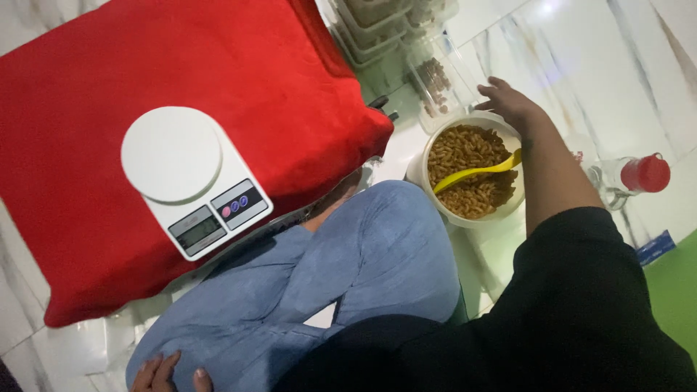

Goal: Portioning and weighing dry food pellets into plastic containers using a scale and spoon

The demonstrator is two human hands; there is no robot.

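Note:
A white round tub (pixel 425 168) full of brown spiral pasta stands on the marble floor by my knee, with a yellow spoon (pixel 475 171) lying in it. My right hand (pixel 510 101) reaches over the tub's far rim, fingers apart, next to a clear tall container (pixel 438 76) holding brown pieces; it grips nothing that I can see. My left hand (pixel 168 372) rests on my denim-covered knee at the bottom edge and holds nothing. A white kitchen scale (pixel 192 178) with a round plate sits on a red cushion (pixel 94 72) to the left.
Stacked clear lidded boxes (pixel 374 25) stand at the top behind the cushion. A clear bottle with a red cap (pixel 633 176) lies to the right of my forearm. A small blue item (pixel 655 247) and a green mat (pixel 675 290) are at the right.

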